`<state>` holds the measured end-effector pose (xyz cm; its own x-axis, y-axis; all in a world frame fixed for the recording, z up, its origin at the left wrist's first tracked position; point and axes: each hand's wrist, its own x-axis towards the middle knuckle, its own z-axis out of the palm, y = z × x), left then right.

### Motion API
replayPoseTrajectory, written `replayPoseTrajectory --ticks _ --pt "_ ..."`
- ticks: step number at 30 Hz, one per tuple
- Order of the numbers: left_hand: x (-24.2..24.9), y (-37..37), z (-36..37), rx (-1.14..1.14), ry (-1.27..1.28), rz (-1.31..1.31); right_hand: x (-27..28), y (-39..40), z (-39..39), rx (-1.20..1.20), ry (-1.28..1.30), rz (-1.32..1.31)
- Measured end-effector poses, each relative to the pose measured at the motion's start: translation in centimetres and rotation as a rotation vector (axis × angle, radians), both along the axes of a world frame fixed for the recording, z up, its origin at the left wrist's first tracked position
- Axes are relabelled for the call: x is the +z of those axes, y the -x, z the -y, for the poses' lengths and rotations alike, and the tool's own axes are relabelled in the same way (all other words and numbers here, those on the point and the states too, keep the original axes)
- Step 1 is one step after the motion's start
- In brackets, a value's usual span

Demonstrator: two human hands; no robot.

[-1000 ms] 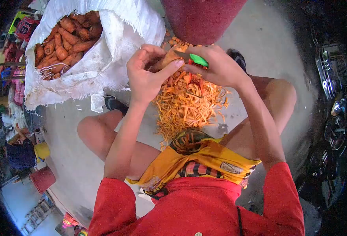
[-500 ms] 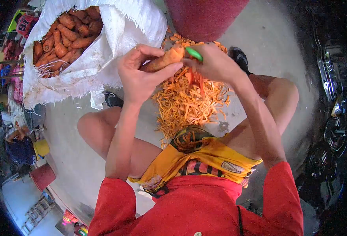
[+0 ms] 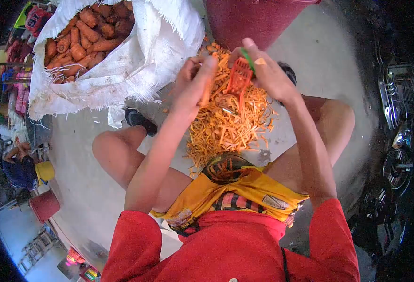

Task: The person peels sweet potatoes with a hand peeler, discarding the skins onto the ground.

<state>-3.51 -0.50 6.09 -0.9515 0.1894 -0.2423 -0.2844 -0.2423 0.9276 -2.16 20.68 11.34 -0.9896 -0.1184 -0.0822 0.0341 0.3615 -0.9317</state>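
My left hand [image 3: 194, 89] is closed around a carrot [image 3: 207, 89], which points steeply downward and is partly hidden by my fingers. My right hand [image 3: 272, 79] grips a peeler [image 3: 240, 76] with a slotted orange-red body; a green part shows at my fingers, and a metal-looking end hangs lowest. A small orange scrap clings to the back of this hand. Carrot and peeler are apart. Below both hands, a heap of carrot peelings [image 3: 230, 134] lies on the floor between my legs.
An open white woven sack [image 3: 146, 61] full of unpeeled carrots [image 3: 87, 44] stands at the upper left. A dark red tub [image 3: 251, 23] is just beyond the peelings. Metal items [image 3: 395, 103] line the right side. Another person [image 3: 19, 164] sits far left near a red bucket [image 3: 46, 207].
The carrot has swung from nearly level to steeply downward in my left hand, which moved right. My right hand shifted slightly right and turned, bringing the peeler's slotted body into view.
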Motion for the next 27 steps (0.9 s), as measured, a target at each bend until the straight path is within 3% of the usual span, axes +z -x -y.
replayPoseTrajectory --ticks 2,5,6,9,13,16,19,21,22,24,27 --pt "-0.5 -0.2 -0.2 -0.165 -0.092 -0.069 -2.0 -0.2 0.7 0.047 -0.104 -0.279" --pt "-0.5 -0.5 -0.9 -0.225 -0.107 -0.05 -0.5 -0.7 2.1 0.071 -0.187 -0.321" --pt "-0.3 -0.9 -1.9 -0.048 -0.14 0.069 -0.8 -0.7 2.4 0.042 -0.235 -0.374" --pt "1.0 -1.1 -1.5 -0.216 -0.206 0.002 -1.0 -0.9 2.3 0.044 -0.151 -0.338" --pt "1.1 -0.6 -1.2 -0.217 -0.137 -0.02 0.0 -0.6 1.9 -0.011 -0.147 -0.292" --pt "1.0 -0.6 -1.0 -0.248 -0.171 0.081 0.7 -1.1 1.8 -0.039 -0.131 -0.284" --pt "0.5 -0.5 -0.8 -0.264 -0.231 0.165 2.2 -1.9 1.9 -0.08 -0.273 -0.398" --pt "0.8 -0.4 -0.1 -0.259 -0.164 0.326 5.3 -4.2 2.6 -0.306 0.074 -0.348" --pt "0.6 -0.3 0.0 -0.255 -0.172 0.329 6.8 -6.2 1.8 -0.251 0.271 -0.18" --pt "0.2 -0.2 -0.2 -0.125 -0.166 0.298 7.0 -7.6 3.0 -0.25 0.247 -0.175" --pt "-0.1 0.3 0.0 -0.154 -0.17 0.294 7.3 -9.9 9.3 -0.252 0.21 -0.168"
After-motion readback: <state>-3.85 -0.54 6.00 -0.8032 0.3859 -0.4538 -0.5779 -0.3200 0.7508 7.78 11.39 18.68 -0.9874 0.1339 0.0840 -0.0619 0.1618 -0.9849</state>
